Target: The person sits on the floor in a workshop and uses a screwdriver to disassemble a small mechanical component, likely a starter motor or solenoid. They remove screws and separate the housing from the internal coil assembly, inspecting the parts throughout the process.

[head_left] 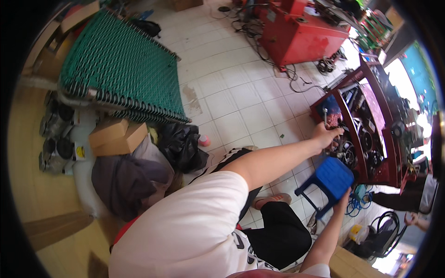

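My left hand (pixel 327 134) is raised at the red metal rack (pixel 365 69) full of dark tools and parts, with its fingers round an upright silver metal tool (pixel 326 116), which looks like a wrench. Lower on the right, my right hand (pixel 343 198) grips the edge of a blue plastic stool (pixel 331 180), which is tilted beside the rack. Coiled blue hose (pixel 357 204) lies on the floor just right of the stool.
A green woven folding cot (pixel 120 60), cardboard boxes (pixel 116 136) and a black bag (pixel 183 146) lie left. A red machine (pixel 303 37) with cables stands ahead on the tiled floor (pixel 241 106). Another person's hand (pixel 412 220) shows at lower right.
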`<state>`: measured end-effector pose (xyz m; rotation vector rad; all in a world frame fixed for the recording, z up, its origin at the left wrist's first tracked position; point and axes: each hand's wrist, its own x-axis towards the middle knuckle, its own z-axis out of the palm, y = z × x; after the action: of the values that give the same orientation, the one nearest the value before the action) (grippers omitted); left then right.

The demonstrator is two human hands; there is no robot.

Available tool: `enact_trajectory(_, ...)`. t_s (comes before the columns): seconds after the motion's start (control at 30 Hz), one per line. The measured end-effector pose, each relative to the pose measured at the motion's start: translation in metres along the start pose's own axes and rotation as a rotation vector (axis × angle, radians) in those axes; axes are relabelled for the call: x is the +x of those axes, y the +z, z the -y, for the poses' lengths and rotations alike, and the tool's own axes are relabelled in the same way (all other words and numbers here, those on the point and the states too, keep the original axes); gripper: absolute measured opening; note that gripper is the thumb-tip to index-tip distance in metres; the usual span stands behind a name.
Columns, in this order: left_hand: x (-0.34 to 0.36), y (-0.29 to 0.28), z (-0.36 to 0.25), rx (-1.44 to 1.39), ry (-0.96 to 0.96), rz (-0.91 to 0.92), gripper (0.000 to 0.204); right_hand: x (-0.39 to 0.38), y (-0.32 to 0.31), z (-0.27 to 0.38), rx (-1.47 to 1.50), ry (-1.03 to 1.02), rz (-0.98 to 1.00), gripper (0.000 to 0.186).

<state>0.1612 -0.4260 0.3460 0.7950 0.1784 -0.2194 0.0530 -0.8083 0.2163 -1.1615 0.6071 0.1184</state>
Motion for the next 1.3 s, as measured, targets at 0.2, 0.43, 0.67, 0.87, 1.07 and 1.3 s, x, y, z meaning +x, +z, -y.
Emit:
enact_trajectory(0.2, -0.013, 0.007, -0.001, -0.037, -0.063, 0.024, 0.043, -0.138, -0.106, 0.063, 0.029, -0.099, -0.187, 0.07)
enact_trajectory(0.43, -0.016, 0.015, -0.002, 0.001, -0.152, 0.098, 0.052, -0.256, -0.148, 0.178, 0.159, -0.281, -0.305, 0.067)
enact_trajectory(0.67, -0.01, 0.006, 0.006, 0.27, -0.114, 0.213, 0.036, -0.28, -0.136, 0.285, 0.11, -0.687, -0.591, 0.049)
enact_trajectory(0.87, -0.01, 0.012, 0.01, 0.198, -0.237, 0.119, 0.034, -0.27, -0.132, 0.328, 0.175, -0.608, -0.643, 0.046)
enact_trajectory(1.07, -0.015, 0.014, 0.013, 0.23, -0.252, 0.113, 0.034, -0.255, -0.166, 0.365, 0.011, -0.643, -0.738, 0.056)
enact_trajectory(1.3, -0.006, 0.013, 0.011, 0.254, -0.243, 0.104, 0.034, -0.248, -0.177, 0.402, -0.892, -0.774, -1.585, 0.087)
